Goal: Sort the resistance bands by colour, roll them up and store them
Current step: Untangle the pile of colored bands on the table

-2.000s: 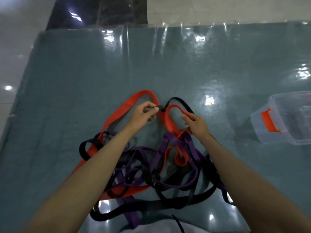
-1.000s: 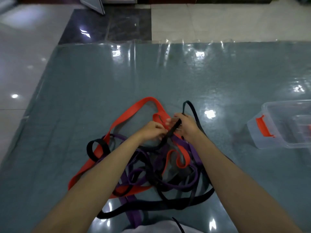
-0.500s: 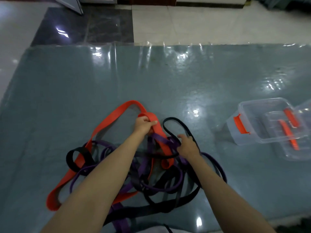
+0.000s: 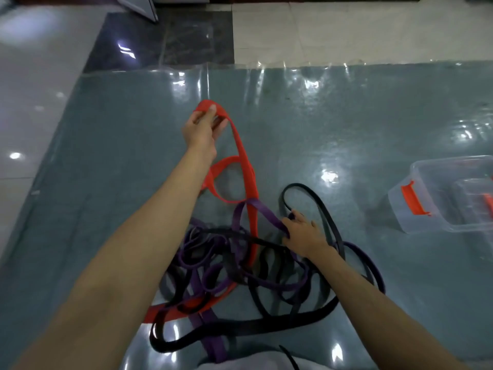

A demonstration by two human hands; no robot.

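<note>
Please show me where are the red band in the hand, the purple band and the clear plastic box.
Red flat resistance band (image 4: 241,145): head view, on the taut strip.
Purple flat resistance band (image 4: 262,210): head view, on the raised loop.
Clear plastic storage box (image 4: 405,220): head view, on the near wall.

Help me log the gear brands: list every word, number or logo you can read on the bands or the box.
None can be read.
Red band: no print visible.
Purple bands: no print visible.
Black bands: no print visible.
Clear storage box with orange latch: no label visible.
</note>
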